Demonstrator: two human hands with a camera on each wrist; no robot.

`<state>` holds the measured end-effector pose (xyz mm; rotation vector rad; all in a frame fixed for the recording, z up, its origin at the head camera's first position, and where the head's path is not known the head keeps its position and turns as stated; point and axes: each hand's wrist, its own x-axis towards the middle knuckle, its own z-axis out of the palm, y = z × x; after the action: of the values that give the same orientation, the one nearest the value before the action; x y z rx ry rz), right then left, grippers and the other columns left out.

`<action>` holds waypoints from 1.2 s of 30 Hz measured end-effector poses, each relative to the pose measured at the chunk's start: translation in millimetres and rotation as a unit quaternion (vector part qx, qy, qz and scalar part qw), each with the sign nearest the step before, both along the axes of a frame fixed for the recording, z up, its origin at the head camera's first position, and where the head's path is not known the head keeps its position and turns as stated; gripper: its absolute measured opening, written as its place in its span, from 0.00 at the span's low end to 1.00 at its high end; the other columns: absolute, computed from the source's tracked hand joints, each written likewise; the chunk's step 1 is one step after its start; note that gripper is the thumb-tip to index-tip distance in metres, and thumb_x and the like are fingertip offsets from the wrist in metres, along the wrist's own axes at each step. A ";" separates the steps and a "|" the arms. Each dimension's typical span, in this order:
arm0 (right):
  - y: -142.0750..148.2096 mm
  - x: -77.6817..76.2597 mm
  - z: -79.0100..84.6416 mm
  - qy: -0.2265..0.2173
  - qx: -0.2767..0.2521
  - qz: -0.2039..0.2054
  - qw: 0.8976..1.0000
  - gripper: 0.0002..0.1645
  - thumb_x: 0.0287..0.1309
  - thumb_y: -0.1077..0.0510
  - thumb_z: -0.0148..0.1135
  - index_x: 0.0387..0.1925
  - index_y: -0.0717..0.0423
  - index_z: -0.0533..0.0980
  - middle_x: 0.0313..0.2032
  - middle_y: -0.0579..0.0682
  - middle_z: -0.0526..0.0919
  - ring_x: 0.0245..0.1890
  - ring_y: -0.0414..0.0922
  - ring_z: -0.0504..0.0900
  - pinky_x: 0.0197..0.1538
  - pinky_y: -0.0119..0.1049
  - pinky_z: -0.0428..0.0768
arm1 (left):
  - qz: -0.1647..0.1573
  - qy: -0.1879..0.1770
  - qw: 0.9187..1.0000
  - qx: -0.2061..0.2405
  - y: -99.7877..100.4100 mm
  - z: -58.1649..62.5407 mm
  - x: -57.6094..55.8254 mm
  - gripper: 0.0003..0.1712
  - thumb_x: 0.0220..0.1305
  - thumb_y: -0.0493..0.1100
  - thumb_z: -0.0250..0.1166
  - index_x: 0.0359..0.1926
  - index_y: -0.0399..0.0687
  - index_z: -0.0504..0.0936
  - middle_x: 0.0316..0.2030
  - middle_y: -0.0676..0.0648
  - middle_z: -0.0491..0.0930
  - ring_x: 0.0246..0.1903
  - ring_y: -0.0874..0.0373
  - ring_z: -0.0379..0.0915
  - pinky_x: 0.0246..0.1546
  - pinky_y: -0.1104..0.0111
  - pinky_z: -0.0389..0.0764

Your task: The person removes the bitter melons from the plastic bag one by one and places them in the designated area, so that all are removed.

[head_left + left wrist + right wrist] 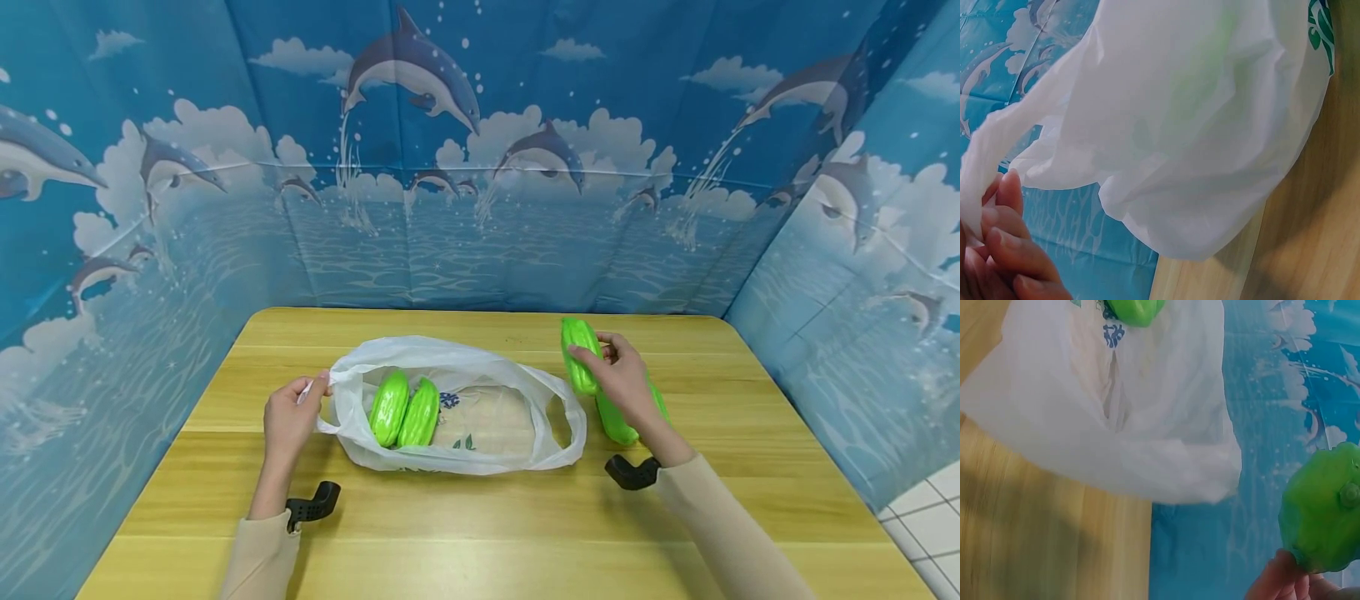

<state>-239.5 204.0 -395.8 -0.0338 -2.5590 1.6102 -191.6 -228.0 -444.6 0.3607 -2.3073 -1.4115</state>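
A white plastic bag lies with its mouth held wide on the table. My left hand pinches its left handle, as the left wrist view also shows with the fingers curled at the plastic. Two shiny green ridged bitter melons lie side by side in the bag's left part. To the right of the bag, my right hand grips another bitter melon raised above the table. Its rounded end faces the right wrist camera. More green bitter melon shows on the table below that hand, partly hidden by the forearm.
The wooden table carries the bag and the loose melons. A blue dolphin-print curtain rises behind it and at both sides. Black wrist mounts sit on both forearms. White floor tiles show beyond the right edge.
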 end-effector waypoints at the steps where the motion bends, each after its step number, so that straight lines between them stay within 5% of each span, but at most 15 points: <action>1: 2.0 0.1 0.1 0.000 0.002 -0.005 1.000 0.42 0.57 0.39 0.62 0.62 0.62 0.65 0.39 0.55 0.70 0.34 0.47 0.69 0.32 0.33 0.73 | 0.000 0.000 1.000 -0.001 0.1 0.1 0.0 0.27 0.65 0.58 0.59 0.27 0.37 0.83 0.10 0.52 0.62 0.14 0.57 0.57 0.15 0.68 0.58; 24: 53.3 4.2 -7.1 -0.030 0.039 -0.052 0.997 0.49 0.55 0.34 0.61 0.65 0.64 0.62 0.49 0.61 0.69 0.44 0.50 0.69 0.36 0.34 0.74 | 0.000 0.000 1.000 0.001 0.0 0.2 0.5 0.27 0.64 0.59 0.59 0.27 0.38 0.83 0.10 0.52 0.62 0.13 0.58 0.57 0.14 0.68 0.58; 36: 77.9 3.5 -14.1 -0.036 0.053 -0.077 0.995 0.51 0.56 0.34 0.59 0.68 0.65 0.58 0.56 0.66 0.65 0.51 0.57 0.67 0.43 0.44 0.72 | -0.003 -0.003 1.000 0.005 0.7 1.5 0.4 0.27 0.65 0.59 0.59 0.28 0.37 0.83 0.11 0.52 0.61 0.14 0.57 0.57 0.14 0.68 0.58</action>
<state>-236.0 282.0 -409.9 -0.2778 -2.6189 1.4423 -191.2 -227.3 -443.1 0.3610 -2.3093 -1.4267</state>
